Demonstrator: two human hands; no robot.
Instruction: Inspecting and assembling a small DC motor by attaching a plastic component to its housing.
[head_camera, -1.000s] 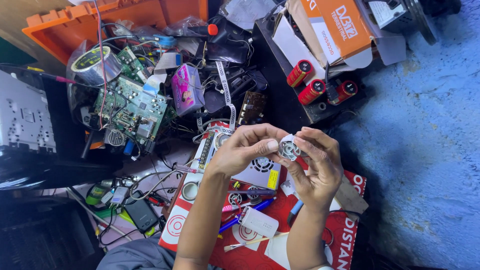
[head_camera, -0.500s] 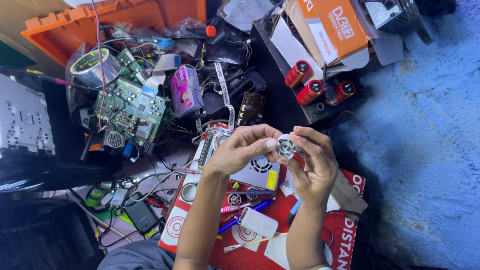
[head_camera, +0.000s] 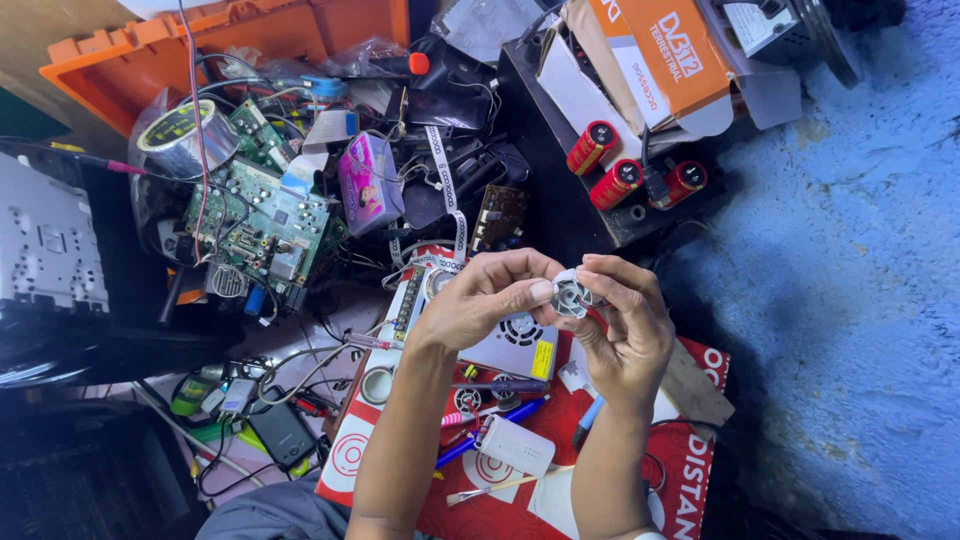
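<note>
1. Head view, my hands: my left hand (head_camera: 478, 300) and my right hand (head_camera: 622, 330) meet in the middle of the scene, above the clutter. Between them I hold a small round metal part (head_camera: 571, 296), pale grey with a dark centre.
2. Head view, the grip: my left thumb and fingertips are closed on the left edge of the round part, and my right fingers are curled over its right side, so both hands grasp it. It sits clear of everything below, held up in the air.
3. Head view, under my hands: a red printed board (head_camera: 690, 470) lies near me, with a grey metal box with a fan grille (head_camera: 515, 345) on it, just beneath my left wrist. A white rectangular block (head_camera: 515, 446) and a blue pen (head_camera: 500, 420) lie between my forearms.
4. Head view, far side: a green circuit board (head_camera: 262, 228) lies to the far left, beside a roll of silver tape (head_camera: 178, 137). Behind them is an orange crate (head_camera: 240, 40). Three red cylinders (head_camera: 620, 180) lie to the far right, under an orange carton (head_camera: 665, 50).
5. Head view, right: a blue wall (head_camera: 850, 280) fills that side.
</note>
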